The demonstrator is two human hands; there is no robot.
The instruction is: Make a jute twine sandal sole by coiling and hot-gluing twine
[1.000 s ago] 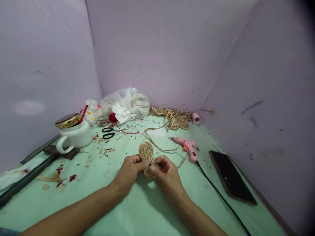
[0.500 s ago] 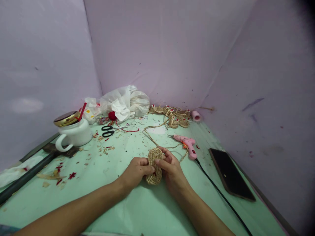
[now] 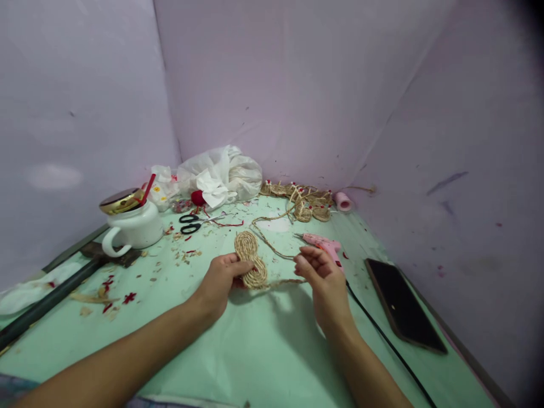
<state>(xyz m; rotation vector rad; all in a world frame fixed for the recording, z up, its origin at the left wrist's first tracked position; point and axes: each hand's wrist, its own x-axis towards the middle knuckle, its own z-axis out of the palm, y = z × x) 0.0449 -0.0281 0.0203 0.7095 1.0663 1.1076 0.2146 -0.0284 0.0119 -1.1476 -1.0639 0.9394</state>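
Note:
A small sole-shaped coil of braided straw cord [image 3: 246, 249], pinched in at the waist, is gripped at its left edge between the thumb and fingers of my left hand [image 3: 219, 283]. From its lower end a strand of the braided cord [image 3: 283, 282] runs right to my right hand [image 3: 325, 280], whose curled fingers close on it. Past the fingers the cord leads back over the table. Just behind my right hand lies a pink glue gun [image 3: 318, 241], partly covered by the fingers.
Black-handled scissors [image 3: 191, 224], a white mug [image 3: 138, 226] and a hammer [image 3: 91, 258] lie left. At the back are a plastic bag [image 3: 238, 173], small woven straw slippers [image 3: 304, 209] and a pink roll [image 3: 342, 202]. A phone [image 3: 403, 306] lies right, beside the glue gun's black cable [image 3: 374, 323].
My right hand has left the coil and moved right, drawing the cord out. My left hand has shifted left and tilted the coil, its top now leaning left.

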